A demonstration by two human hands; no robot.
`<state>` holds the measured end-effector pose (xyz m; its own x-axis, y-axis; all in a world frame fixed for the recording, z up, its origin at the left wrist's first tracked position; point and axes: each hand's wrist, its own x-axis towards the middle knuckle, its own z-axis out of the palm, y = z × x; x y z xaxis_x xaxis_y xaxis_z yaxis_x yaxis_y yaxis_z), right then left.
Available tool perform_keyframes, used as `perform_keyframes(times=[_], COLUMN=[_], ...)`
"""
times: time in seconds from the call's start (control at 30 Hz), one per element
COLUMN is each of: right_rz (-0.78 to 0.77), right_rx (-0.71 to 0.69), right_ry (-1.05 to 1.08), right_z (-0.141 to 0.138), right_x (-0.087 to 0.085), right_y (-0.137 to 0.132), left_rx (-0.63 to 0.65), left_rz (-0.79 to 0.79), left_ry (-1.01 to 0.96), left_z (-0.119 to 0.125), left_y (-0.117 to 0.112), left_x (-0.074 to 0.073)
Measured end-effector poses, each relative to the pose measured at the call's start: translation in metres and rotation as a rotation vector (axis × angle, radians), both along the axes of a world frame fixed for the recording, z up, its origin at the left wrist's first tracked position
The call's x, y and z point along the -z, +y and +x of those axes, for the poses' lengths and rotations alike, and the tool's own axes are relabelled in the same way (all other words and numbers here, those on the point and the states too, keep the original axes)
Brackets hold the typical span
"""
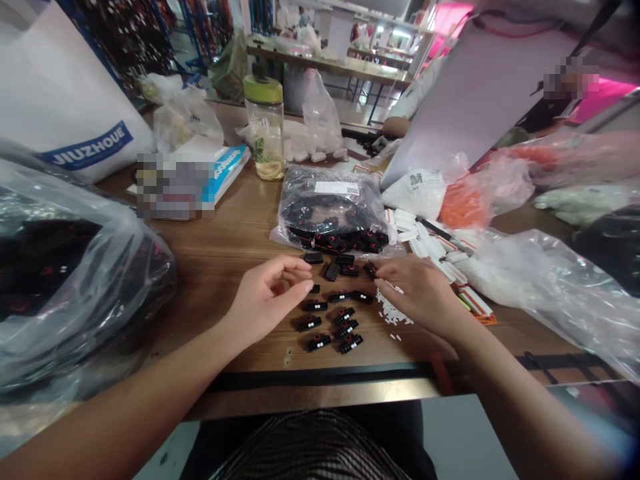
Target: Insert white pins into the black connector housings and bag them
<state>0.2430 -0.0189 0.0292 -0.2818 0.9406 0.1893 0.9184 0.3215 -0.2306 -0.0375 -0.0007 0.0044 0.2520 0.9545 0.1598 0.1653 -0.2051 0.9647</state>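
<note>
My left hand [273, 293] hovers over the table with fingers loosely bent and the thumb apart from them. Just by its thumb tip lies a small black plastic connector [315, 289], partly hidden. My right hand [420, 290] has its fingertips closed at the end of another black connector [370, 270]. Between the hands are several loose black connectors [331, 271]. Nearer to me, several more connectors [319, 343] with red parts and white dots lie in two rough columns. Small white plugs [393, 307] form a loose pile under my right hand.
A clear bag [325, 193] of black connectors lies behind the loose ones. White labelled pieces [425, 243] and plastic bags [520, 267] crowd the right. A large clear bag [100, 267] stands left. Farther back are a green-lidded bottle [265, 127] and a blue-white packet [225, 173].
</note>
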Motion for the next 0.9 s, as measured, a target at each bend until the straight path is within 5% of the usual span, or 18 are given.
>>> perform_keyframes(times=[0.13,0.3,0.5,0.73,0.9], right_rz=[0.025,-0.03,0.178,0.316,0.284], right_rx=[0.15,0.178,-0.007,-0.181,-0.27], right_ry=[-0.231,-0.164,0.025,-0.071,-0.008], right_z=[0.0,-0.005,-0.042,-0.1,-0.114], right_x=[0.005,0.003,-0.021,-0.021,-0.017], right_y=[0.015,0.015,-0.012,-0.019,-0.012], left_rx=[0.023,0.03,0.091,0.089,0.125], left_rz=[0.048,0.122,0.368,-0.067,-0.174], left_ry=[0.009,0.06,0.133,-0.147,-0.286], left_z=[0.0,-0.001,0.004,0.006,0.001], left_y=[-0.003,-0.004,-0.009,-0.008,-0.003], left_x=[-0.002,-0.002,-0.002,-0.001,-0.007])
